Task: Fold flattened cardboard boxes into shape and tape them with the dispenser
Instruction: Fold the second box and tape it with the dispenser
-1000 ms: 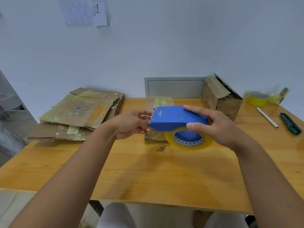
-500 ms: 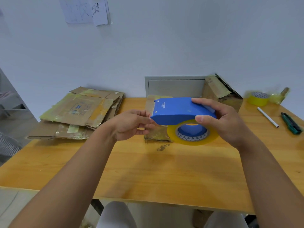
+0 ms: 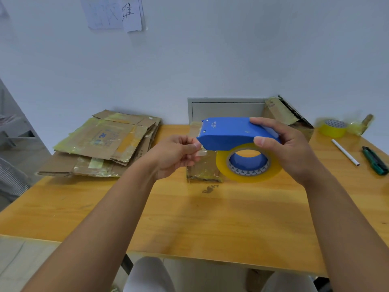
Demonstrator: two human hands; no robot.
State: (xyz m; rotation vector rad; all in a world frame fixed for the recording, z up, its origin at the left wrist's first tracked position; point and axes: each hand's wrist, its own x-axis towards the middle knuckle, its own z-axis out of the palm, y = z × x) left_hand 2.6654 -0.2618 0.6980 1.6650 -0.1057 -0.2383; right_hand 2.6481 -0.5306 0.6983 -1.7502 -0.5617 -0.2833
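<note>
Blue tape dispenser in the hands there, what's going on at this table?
A person holds the blue tape dispenser, loaded with a yellowish tape roll, in the right hand above the wooden table. The left hand pinches the tape's free end at the dispenser's mouth. A small taped cardboard box lies behind; flattened cardboard boxes wait stacked at left.

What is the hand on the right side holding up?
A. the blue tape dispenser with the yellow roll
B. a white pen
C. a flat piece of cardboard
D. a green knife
A: the right hand grips the blue tape dispenser above the table, while the white pen and the green knife lie untouched on the table.
</note>
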